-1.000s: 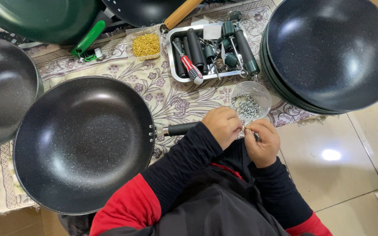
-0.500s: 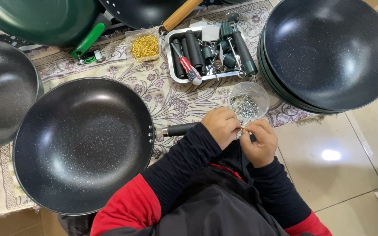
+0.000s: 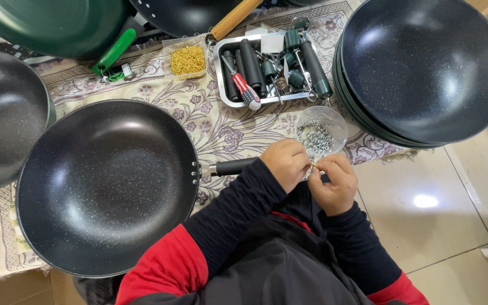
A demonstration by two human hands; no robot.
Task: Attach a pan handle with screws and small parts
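Meeting at frame centre, left hand (image 3: 286,162) and right hand (image 3: 334,183) pinched fingers together on small metal hardware, just below the clear cup of nuts (image 3: 321,131), beside the wok's black handle (image 3: 232,166).

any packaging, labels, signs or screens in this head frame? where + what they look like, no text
No signs, screens or clearly readable labels.
Containers only:
Clear plastic cup: on the patterned cloth above the hands, round, holds small silvery metal parts.
Small clear box: upper middle, left of the tray, rectangular, full of small yellow pieces.
Metal tray: top centre, rectangular, silver, holds black and green handles and a red-handled screwdriver.
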